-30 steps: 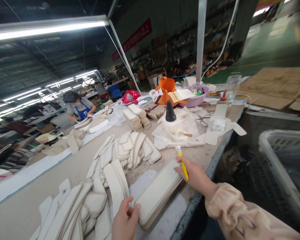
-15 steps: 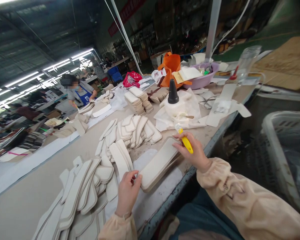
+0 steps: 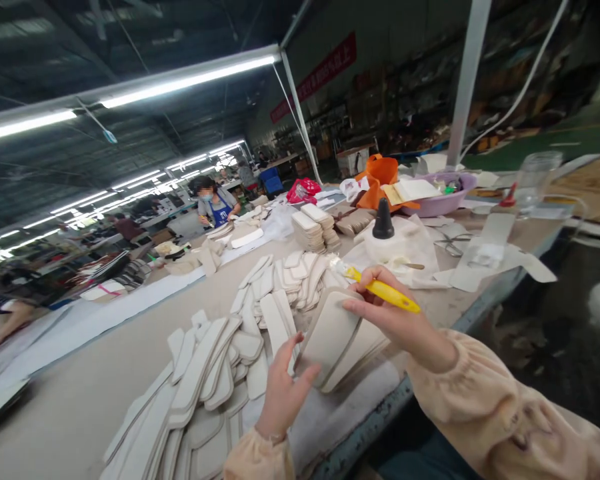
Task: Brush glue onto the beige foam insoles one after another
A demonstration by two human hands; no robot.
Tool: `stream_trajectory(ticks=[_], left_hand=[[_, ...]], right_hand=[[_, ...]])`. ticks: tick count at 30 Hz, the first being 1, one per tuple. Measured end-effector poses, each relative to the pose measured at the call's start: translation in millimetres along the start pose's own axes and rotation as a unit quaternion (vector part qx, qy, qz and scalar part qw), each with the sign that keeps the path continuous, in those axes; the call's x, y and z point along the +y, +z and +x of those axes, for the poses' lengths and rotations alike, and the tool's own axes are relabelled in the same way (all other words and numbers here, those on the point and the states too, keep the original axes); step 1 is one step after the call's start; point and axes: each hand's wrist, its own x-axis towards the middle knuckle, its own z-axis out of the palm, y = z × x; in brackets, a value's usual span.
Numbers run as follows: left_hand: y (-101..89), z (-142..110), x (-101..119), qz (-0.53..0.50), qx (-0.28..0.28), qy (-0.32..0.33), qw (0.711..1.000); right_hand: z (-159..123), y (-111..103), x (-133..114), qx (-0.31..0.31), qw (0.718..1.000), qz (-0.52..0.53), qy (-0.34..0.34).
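In my right hand (image 3: 397, 310) is a brush with a yellow handle (image 3: 387, 293); its bristles point up and left. The thumb and fingers of that hand also pinch the far end of a pale, flat, round-cornered panel (image 3: 330, 327), which is tilted above a short stack of similar panels (image 3: 363, 350). My left hand (image 3: 287, 387) is open at the panel's near end, thumb and fingers apart; whether it touches the panel is unclear. Beyond the brush stands a white container (image 3: 380, 247) with a black cone on it.
Loose heaps of pale panels (image 3: 200, 380) lie to the left. Neat stacks (image 3: 314, 227) stand farther back. Scissors (image 3: 453, 243), a purple basin (image 3: 445, 200) and an orange bag (image 3: 380, 177) are at the back right. A co-worker (image 3: 217, 203) is across the table.
The top panel has been lifted and shifted off the stack by my right hand. My left hand has spread its fingers. The brush has swung to point left, and the view has turned left.
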Motion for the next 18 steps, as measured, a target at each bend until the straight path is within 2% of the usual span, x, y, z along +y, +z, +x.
stream_trajectory(ticks=[2,5,10,13,18], left_hand=[[-2.7,-4,14,-0.037,-0.040,-0.006,0.998],[5.0,-20,25,-0.131,-0.075,-0.069,0.986],[36.0,-56,28,-0.332,-0.102,-0.169,0.922],[50.0,-68,30,-0.367,-0.101,-0.200,0.903],[59.6,-74,38,-0.384,-0.108,-0.227,0.889]], right_hand=[[0,6,-6,-0.016,1.000,0.009,-0.001],[-2,9,-14,-0.026,1.000,0.011,-0.001],[-11,4,-19,-0.028,0.999,-0.027,0.000],[-16,0,-15,-0.045,0.999,-0.009,0.016],[-19,-9,-11,-0.051,0.998,0.001,0.038]])
